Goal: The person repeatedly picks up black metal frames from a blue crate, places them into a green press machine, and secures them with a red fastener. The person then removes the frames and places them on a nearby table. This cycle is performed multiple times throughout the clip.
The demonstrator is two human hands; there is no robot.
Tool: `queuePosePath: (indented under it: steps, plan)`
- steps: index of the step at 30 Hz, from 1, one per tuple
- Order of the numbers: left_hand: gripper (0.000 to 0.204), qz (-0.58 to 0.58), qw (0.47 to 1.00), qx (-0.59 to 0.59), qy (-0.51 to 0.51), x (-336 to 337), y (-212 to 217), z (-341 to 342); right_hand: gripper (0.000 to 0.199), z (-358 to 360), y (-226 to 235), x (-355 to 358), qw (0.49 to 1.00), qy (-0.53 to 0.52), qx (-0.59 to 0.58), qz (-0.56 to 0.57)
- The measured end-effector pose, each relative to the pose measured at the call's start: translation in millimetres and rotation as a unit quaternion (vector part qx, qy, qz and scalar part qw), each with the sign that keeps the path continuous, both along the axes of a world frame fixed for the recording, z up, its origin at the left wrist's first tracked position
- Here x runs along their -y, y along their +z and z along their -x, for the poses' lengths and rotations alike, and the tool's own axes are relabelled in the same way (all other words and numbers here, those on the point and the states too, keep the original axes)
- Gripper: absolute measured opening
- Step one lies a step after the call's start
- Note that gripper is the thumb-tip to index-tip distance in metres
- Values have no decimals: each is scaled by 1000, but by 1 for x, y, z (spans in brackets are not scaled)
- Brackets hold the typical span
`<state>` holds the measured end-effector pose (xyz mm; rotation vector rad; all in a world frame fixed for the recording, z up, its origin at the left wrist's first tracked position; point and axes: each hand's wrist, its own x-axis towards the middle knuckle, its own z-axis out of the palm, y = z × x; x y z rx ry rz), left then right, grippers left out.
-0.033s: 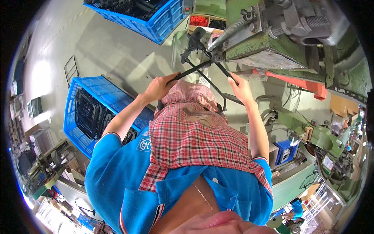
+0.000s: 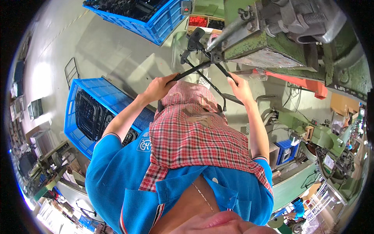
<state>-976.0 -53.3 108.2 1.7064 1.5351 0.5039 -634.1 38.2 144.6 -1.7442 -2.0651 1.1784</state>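
A black folding metal frame (image 2: 193,71) of jointed tubes with black plastic ends is held in front of my apron. My left hand (image 2: 159,89) is closed round the end of its left bar. My right hand (image 2: 240,89) grips the end of the right bar, thumb along it. The two bars meet at a black joint (image 2: 216,57), which sits against the tip of a green machine (image 2: 267,54). Another thin black tube slants down between my hands toward my lap. My fingers' undersides are hidden.
A blue crate (image 2: 70,124) of black frames stands to my left. Another blue crate (image 2: 156,31) lies beyond. A divided box with red parts (image 2: 198,21) and black parts sits ahead. An orange-red bar (image 2: 300,81) juts below the machine at right.
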Motion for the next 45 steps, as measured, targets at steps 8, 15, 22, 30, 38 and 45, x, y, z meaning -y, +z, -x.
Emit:
queuePosePath:
  steps: [8, 15, 22, 30, 38, 45]
  plan:
    - [55, 103, 981, -142, -79, 14, 22, -13, 35, -12, -23, 78, 995, 6, -74, -69]
    - [25, -24, 992, -124, 23, 69, -17, -111, 47, -88, 10, 117, 976, 109, 66, -175]
    - [45, -6, 995, 46, -85, 71, 18, -293, 41, -255, 102, 206, 855, -23, 255, -451]
    - [33, 218, 894, 374, -116, 59, 112, -474, 71, -419, 8, 296, 718, -398, 112, -560]
    - [48, 362, 750, 514, -207, -53, 71, -574, 73, -601, 15, 214, 779, -485, -321, -235]
    - [57, 294, 892, 334, -80, -85, -153, -695, 37, -615, 11, 218, 775, -491, 64, -393]
